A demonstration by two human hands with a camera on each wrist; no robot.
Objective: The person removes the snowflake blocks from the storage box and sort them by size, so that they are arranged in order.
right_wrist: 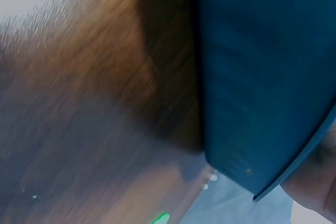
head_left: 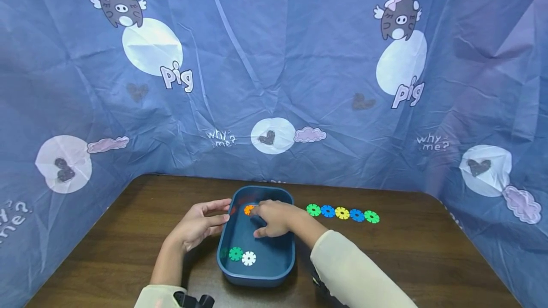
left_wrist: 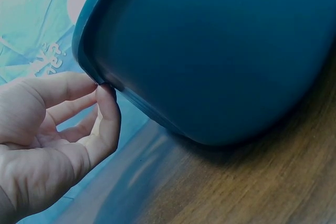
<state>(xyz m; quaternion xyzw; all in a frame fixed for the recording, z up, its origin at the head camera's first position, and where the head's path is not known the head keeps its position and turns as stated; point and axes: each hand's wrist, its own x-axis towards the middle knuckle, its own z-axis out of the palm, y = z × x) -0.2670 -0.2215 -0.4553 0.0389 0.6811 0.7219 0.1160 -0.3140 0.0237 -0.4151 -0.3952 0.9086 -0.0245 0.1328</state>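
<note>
A deep blue-grey rectangular bin (head_left: 257, 277) stands on the table. My left hand (head_left: 199, 225) pinches its left rim between thumb and fingers; the left wrist view shows this hand (left_wrist: 63, 124) at the edge of the bin (left_wrist: 210, 66). Inside the bin, my right hand (head_left: 274, 218) reaches over the right wall, its thumb spread from the fingers. Its fingertips are at an orange notched disc (head_left: 249, 210), partly covered by them. A green notched disc (head_left: 235, 254) and a white one (head_left: 249, 258) lie at the bin's near left. The right wrist view hides most of that hand.
Right of the bin, a row of notched discs lies on the wooden table (head_left: 406, 241): green (head_left: 313, 210), blue (head_left: 327, 211), yellow (head_left: 342, 213), blue (head_left: 357, 215) and green (head_left: 371, 216). A blue printed cloth (head_left: 274, 84) hangs behind the table.
</note>
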